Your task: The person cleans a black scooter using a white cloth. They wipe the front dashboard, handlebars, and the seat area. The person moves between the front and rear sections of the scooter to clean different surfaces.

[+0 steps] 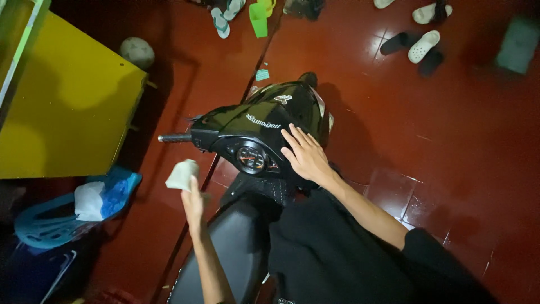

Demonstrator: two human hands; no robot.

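Note:
A black scooter stands below me, its glossy front cover and round gauge cluster facing up. My right hand lies flat with fingers spread on the right side of the dashboard, beside the gauges. My left hand is raised left of the scooter's seat and grips a crumpled pale cloth just under the left handlebar grip. My dark clothing covers the seat's right part.
A yellow cabinet stands at the left, with a blue plastic basket holding a white rag below it. Sandals and slippers lie on the red tiled floor at the far side, near a green cup and a pale ball.

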